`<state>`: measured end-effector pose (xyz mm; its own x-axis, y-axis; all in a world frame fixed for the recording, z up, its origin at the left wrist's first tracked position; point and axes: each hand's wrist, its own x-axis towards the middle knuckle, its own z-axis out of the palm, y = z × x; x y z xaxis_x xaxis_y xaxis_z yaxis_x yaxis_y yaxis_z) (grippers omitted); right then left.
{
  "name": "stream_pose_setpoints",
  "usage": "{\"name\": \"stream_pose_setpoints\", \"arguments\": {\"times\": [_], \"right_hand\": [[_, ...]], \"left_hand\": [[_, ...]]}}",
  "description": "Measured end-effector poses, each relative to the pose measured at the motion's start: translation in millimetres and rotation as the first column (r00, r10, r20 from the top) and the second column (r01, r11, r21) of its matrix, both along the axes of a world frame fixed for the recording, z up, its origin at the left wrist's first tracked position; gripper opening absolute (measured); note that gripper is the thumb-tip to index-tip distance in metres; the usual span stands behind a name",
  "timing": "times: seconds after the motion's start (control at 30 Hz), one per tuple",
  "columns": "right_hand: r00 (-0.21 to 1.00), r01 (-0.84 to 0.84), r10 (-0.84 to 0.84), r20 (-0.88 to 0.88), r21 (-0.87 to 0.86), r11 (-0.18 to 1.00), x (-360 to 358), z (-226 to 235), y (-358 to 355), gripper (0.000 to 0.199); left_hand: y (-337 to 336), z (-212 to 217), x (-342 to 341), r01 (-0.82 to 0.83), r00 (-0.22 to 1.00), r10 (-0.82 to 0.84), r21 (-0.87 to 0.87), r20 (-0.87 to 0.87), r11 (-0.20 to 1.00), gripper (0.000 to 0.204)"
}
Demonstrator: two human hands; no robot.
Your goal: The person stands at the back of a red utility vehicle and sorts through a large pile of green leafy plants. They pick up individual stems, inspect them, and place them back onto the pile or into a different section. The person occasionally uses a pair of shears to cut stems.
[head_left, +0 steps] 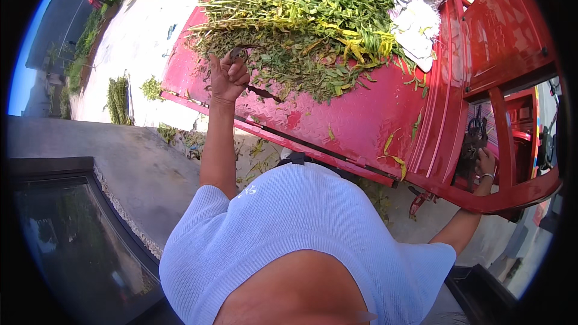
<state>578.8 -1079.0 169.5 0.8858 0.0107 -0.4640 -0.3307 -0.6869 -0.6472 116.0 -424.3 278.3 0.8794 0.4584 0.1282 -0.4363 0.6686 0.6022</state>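
My left hand (229,77) reaches out over the red cart bed (355,120), fingers curled shut around a small dark-handled tool whose tip pokes out above the fist, at the near edge of a big pile of cut green and yellow leafy stalks (301,18). Off to the right, my right hand (483,165) grips the red side rail of the cart (506,198); a bracelet sits on that wrist. My white knit top fills the lower middle of the view.
A crumpled white cloth (415,21) lies on the cart bed beside the stalks. Loose bundles of greens (118,99) lie on the pale concrete ground at left. A grey wall top (90,144) and a dark window are at lower left. Red frame bars rise at the upper right.
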Motion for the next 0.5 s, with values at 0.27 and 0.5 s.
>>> {"name": "stream_pose_setpoints", "arguments": {"times": [0.27,0.5], "right_hand": [[0.777,0.308,-0.422,0.467,0.303,0.902,-24.7,-54.6,-184.6,0.024],[0.078,0.191,-0.828,0.555,0.807,0.558,-280.8,122.4,21.0,0.016]], "left_hand": [[-2.6,-26.9,26.4,0.084,0.994,-0.081,0.030,-0.074,0.996,0.023],[-28.6,-17.6,41.7,0.009,0.992,-0.034,-0.209,-0.118,0.978,0.029]]}}
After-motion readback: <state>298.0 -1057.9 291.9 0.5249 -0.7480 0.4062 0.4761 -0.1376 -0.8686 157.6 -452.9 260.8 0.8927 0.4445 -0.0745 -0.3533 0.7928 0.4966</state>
